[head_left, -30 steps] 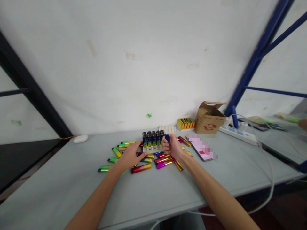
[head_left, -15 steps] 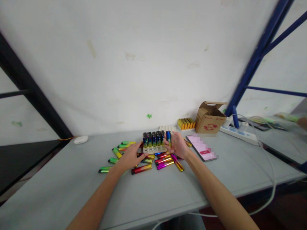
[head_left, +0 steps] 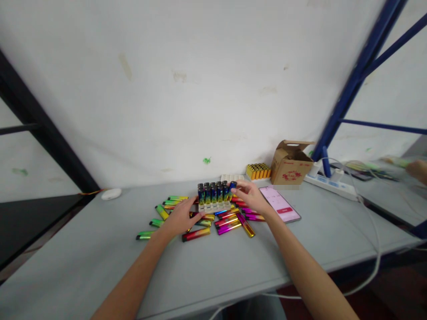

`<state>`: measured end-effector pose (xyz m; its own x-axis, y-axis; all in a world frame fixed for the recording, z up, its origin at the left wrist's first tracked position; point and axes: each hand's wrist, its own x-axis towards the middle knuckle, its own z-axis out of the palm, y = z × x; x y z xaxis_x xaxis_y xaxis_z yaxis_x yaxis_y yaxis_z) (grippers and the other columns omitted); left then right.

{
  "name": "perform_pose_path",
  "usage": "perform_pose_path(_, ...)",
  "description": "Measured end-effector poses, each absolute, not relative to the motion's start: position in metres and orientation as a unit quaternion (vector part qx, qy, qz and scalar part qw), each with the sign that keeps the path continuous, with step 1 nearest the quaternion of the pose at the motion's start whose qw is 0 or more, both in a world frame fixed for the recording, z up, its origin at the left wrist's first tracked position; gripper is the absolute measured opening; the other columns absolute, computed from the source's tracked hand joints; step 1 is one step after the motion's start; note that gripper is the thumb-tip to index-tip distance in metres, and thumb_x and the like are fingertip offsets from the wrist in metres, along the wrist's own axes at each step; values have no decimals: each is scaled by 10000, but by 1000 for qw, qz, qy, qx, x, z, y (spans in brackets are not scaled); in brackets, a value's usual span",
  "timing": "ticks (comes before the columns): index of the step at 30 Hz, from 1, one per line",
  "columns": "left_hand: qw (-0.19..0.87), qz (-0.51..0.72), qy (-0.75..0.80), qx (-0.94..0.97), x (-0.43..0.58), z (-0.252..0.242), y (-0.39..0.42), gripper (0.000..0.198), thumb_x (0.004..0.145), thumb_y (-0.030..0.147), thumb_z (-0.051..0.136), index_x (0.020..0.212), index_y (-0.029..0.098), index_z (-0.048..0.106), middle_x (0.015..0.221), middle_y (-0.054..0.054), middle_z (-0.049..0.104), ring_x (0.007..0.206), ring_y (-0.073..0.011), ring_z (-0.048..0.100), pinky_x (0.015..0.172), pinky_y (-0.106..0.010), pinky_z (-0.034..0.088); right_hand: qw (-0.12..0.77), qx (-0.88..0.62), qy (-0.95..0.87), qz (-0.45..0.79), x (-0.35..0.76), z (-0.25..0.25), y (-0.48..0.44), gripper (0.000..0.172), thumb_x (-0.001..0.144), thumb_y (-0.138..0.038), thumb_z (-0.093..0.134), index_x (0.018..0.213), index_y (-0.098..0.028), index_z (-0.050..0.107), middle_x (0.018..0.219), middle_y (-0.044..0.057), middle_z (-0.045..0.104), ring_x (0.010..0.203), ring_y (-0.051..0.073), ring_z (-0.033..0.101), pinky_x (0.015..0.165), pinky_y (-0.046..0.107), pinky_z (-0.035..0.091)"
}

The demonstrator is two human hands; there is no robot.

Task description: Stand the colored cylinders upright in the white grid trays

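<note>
A white slotted tray holds rows of upright, shiny blue-and-yellow tubes with black tops. My left hand is at the tray's left front corner, thumb and forefinger around it. At the tray's right end, my right hand pinches one blue tube, which leans slightly to the right above the slots. Green-yellow tubes lie loose by my left hand. Red-gold tubes and purple-gold tubes lie in front of the tray, some overlapping. Whether the held tube sits in its slot is hidden.
Behind the tray lies a second white tray, beside a block of upright yellow cylinders. Further right are an open cardboard box, a phone and a power strip with cables. A white oval object lies far left.
My right hand has brought the blue tube left to the tray's right end and now grips it near its top. The left hand has stayed at the tray's corner.
</note>
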<state>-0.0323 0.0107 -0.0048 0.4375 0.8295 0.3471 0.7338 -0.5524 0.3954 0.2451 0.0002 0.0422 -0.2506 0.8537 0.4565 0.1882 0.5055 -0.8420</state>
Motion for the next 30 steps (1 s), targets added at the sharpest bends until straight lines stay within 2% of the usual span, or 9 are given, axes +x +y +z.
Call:
perform_pose_path(3,91,251,470,841,-32,-5,11,597,838,485,558,1305,118,491,1244,-180,613,1164,-322,561,991,-465,438,468,-407,-737,268,244,39,0,175,806,-340,636,865,-189,702,852,46,684,813,200,609,764,336,470)
perform_pose_path(6,90,249,474,839,-32,-5,10,603,833,496,555,1301,122,495,1244,-181,615,1166,-327,561,993,-473,436,457,-422,-742,250,242,34,0,230,769,-291,662,977,-194,686,926,58,706,839,207,624,798,356,474)
perform_pose_path(11,82,250,469,843,-32,-3,9,586,839,490,546,1297,128,498,1242,-171,618,1152,-318,571,996,-462,436,445,-429,-755,217,244,31,1,220,752,-260,663,962,-194,678,915,52,707,762,190,619,762,337,471)
perform_pose_path(20,88,244,474,841,-32,-4,11,601,840,511,544,1281,103,513,1223,-191,624,1164,-334,561,994,-482,436,434,-444,-759,197,248,30,1,268,758,-237,667,1020,-217,612,787,0,666,627,149,557,646,277,424)
perform_pose_path(26,87,252,476,838,-32,-5,10,599,832,499,559,1297,127,501,1234,-175,623,1168,-325,560,1001,-476,430,458,-419,-769,153,248,30,4,190,745,-243,694,932,-226,666,963,44,602,770,167,547,727,301,437)
perform_pose_path(30,86,251,471,841,-31,-5,10,598,838,489,549,1301,115,495,1242,-183,614,1164,-321,561,1001,-471,431,456,-425,-771,131,246,31,2,196,769,-260,673,961,-226,694,1023,68,553,837,187,545,780,338,449)
